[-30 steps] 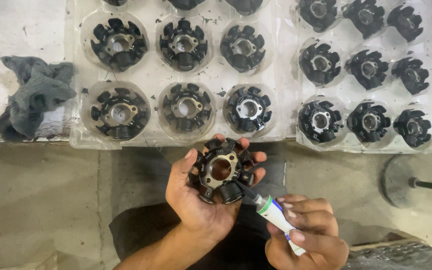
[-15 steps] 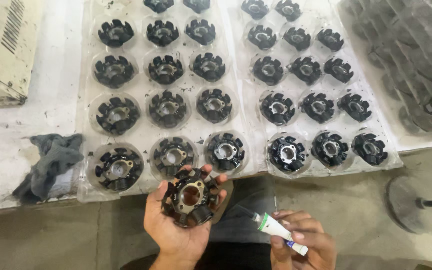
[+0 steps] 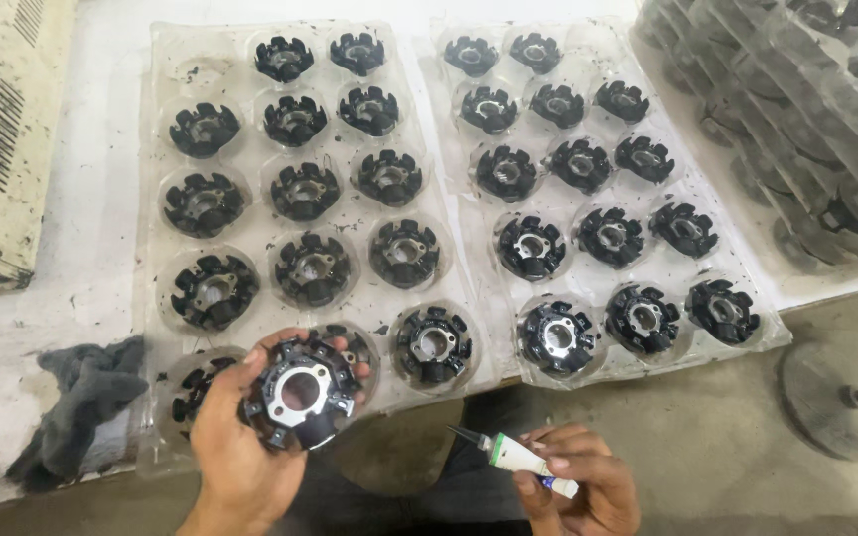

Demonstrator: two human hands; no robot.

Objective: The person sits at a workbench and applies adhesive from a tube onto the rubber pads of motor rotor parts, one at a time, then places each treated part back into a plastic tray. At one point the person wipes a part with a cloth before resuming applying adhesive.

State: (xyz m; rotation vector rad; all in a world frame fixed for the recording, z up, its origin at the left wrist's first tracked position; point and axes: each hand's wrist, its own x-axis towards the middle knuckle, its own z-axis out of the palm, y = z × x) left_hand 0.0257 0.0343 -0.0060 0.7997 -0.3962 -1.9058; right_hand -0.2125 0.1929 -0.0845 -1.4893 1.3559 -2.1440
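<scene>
black stator core [image 3: 298, 395] clenched in left hand [image 3: 235, 447], near edge of left tray [image 3: 151, 298]; right hand [image 3: 578, 486] grips small white tube [image 3: 513, 455], nozzle aimed left. dabbing step likely; next needs nozzle at core.

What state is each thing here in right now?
Left hand: gripping the black round part.
Black round part: held above the left tray.
Right hand: holding the glue tube.
Glue tube: uncapped, nozzle pointing left.
Left tray: nearly full.
Grey rag: crumpled.
</scene>
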